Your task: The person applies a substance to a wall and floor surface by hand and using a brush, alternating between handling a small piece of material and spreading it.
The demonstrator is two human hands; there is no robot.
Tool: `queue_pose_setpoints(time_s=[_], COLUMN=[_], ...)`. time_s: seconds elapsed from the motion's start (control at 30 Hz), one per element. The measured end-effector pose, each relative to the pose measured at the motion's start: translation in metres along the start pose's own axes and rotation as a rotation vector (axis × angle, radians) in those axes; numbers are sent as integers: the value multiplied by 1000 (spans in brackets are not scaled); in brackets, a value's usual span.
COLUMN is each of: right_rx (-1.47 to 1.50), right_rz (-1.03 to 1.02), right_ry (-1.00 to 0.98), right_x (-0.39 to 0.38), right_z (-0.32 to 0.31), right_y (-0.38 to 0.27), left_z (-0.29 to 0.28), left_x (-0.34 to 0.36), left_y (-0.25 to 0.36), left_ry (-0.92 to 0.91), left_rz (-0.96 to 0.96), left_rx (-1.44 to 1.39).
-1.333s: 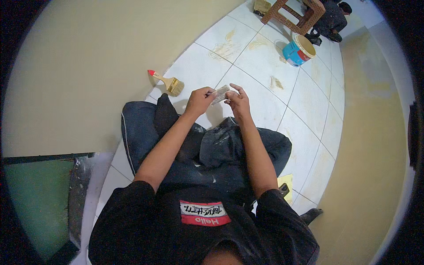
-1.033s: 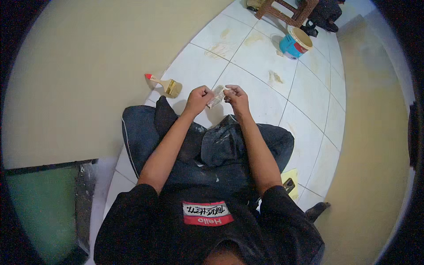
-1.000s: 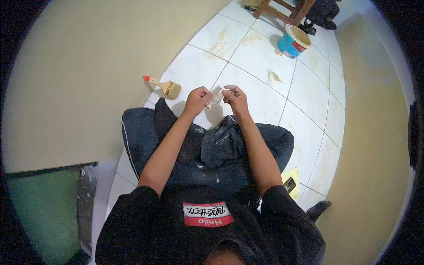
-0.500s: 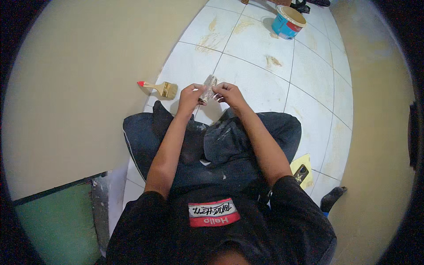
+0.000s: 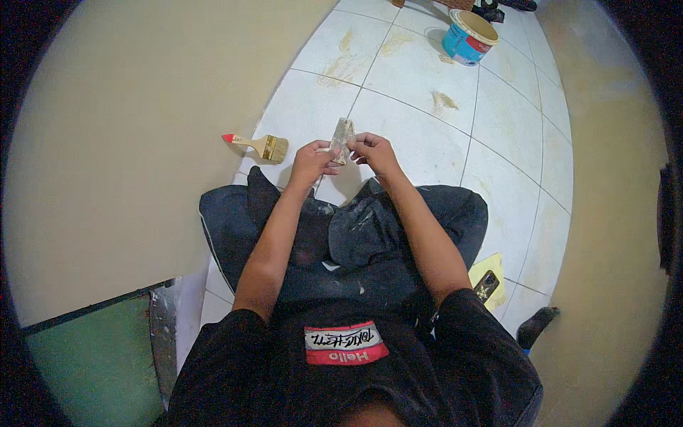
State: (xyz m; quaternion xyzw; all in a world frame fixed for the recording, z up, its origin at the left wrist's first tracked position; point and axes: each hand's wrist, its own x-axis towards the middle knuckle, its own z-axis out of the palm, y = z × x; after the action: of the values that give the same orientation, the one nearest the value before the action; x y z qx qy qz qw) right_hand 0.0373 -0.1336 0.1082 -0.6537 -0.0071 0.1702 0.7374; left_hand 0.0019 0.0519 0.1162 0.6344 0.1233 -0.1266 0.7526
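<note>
Between my hands, above the floor tiles, is a small flat oblong piece (image 5: 341, 141), greyish white with brownish smears; its exact kind is unclear. My left hand (image 5: 313, 162) grips its lower left side between thumb and fingers. On its right edge, my right hand (image 5: 373, 153) pinches it with thumb and fingertips. A flat paintbrush (image 5: 260, 146) with a red-tipped wooden handle lies to the left of my left hand, bristles pointing right.
A blue paint bucket (image 5: 468, 39) stands far right on the white tiled floor (image 5: 420, 135), which has brownish smears. Walls flank the floor. By my right knee, a dark phone (image 5: 486, 286) rests on something yellow (image 5: 501, 274). My crossed legs (image 5: 427, 213) are below my hands.
The oblong piece has turned more upright and shows a broader face. My left hand's fingers have shifted along its lower side, and the right hand keeps its pinch.
</note>
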Motion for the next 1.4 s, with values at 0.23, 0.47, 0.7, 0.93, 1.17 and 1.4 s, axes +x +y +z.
queue_pose_setpoints(time_s=[0.23,0.47,0.7,0.93,1.17,1.4], right_rx=[-28,-18,37,-73,-289,-217], right_rz=[60,64,-62,-138,-447,-99], right_ry=[-37,-101,-125,-99,-63,-59], right_x=[-1,0,-6,-4,0,-1], right_z=[-3,-6,-1,0,0,3], right_y=[-1,4,-7,-9,0,0], left_z=[-5,-6,-6,-9,-5,0], left_x=[1,0,-5,-12,-8,0], left_y=[-5,-1,4,13,3,0], left_ry=[49,12,-47,-152,-133,-32], left_rz=[149,85,6,-9,30,105], left_rx=[82,106,-267,-402,-262,-98])
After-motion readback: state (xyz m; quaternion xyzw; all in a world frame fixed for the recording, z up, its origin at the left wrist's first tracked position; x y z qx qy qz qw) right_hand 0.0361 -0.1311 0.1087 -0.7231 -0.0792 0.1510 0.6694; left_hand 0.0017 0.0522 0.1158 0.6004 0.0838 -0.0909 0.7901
